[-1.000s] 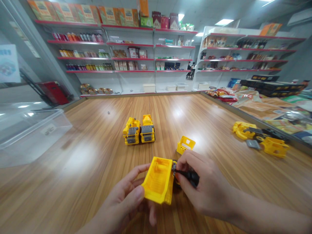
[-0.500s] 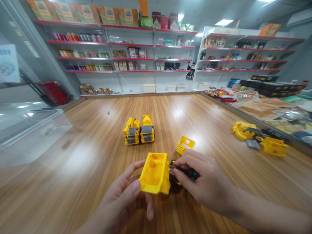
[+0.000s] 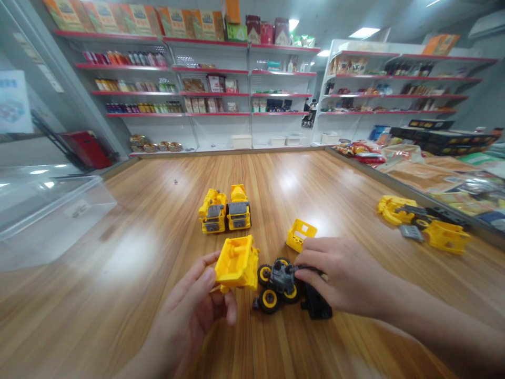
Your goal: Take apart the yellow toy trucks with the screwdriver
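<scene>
My left hand (image 3: 201, 295) grips a yellow toy dump-truck bed (image 3: 235, 263) by its left side, thumb on the near edge. Just right of the bed is a black wheeled chassis (image 3: 281, 277) with yellow hubs. My right hand (image 3: 339, 276) is closed on a dark part at the chassis's right side; its fingers partly hide the grip. A flat black piece (image 3: 319, 304) shows beneath my right hand; whether it joins the chassis I cannot tell. Beyond my right hand lies a yellow cab-like piece (image 3: 300, 234) with a square opening.
Two yellow toy trucks (image 3: 224, 213) stand side by side farther back on the wooden table (image 3: 158, 316). More yellow and black toy parts (image 3: 445, 237) lie near the right edge. A clear plastic bin (image 3: 55, 216) is at the left. Stocked shelves (image 3: 209, 95) line the back.
The yellow bed has moved left and slightly away with my left hand, apart from the chassis. The wheeled chassis, mostly hidden before, now shows beside my right hand.
</scene>
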Tool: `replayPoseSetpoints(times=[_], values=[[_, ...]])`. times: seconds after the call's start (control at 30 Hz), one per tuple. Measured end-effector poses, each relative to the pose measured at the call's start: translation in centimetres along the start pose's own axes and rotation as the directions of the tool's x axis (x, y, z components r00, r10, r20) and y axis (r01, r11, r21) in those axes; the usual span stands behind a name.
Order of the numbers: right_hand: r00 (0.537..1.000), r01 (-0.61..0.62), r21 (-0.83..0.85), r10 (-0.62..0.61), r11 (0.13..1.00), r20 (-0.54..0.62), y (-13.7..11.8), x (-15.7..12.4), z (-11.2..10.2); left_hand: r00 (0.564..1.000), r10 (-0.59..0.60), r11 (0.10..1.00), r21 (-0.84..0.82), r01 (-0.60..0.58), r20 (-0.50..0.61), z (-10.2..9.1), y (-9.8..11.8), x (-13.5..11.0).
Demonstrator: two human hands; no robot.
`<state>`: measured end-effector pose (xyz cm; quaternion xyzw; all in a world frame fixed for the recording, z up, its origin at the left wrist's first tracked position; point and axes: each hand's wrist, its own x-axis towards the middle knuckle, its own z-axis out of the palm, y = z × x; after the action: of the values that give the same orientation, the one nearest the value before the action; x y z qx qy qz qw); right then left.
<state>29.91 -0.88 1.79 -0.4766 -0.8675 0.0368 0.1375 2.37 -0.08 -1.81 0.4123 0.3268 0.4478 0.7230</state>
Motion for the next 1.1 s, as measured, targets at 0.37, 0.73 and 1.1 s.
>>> replayPoseSetpoints(times=[0.37, 0.73, 1.1], values=[[0.992, 0.089, -0.105, -0.08, 0.99, 0.093, -0.1, -0.4, -1.0, 1.0, 0.006, 1.0, 0.005, -0.006, -0.012, 0.0, -0.2, 0.0], [0.984, 0.111, 0.185, -0.081, 0.977, -0.159, -1.1, -0.4, 0.2, 0.982, -0.097, 0.993, -0.05, 0.106, 0.161, 0.5, -0.3, -0.4], [0.94, 0.271, 0.249, -0.201, 0.93, -0.274, -2.9, -0.3, 1.7, 0.92, -0.156, 0.988, 0.036, 0.153, 0.361, 0.2, -1.3, -1.1]])
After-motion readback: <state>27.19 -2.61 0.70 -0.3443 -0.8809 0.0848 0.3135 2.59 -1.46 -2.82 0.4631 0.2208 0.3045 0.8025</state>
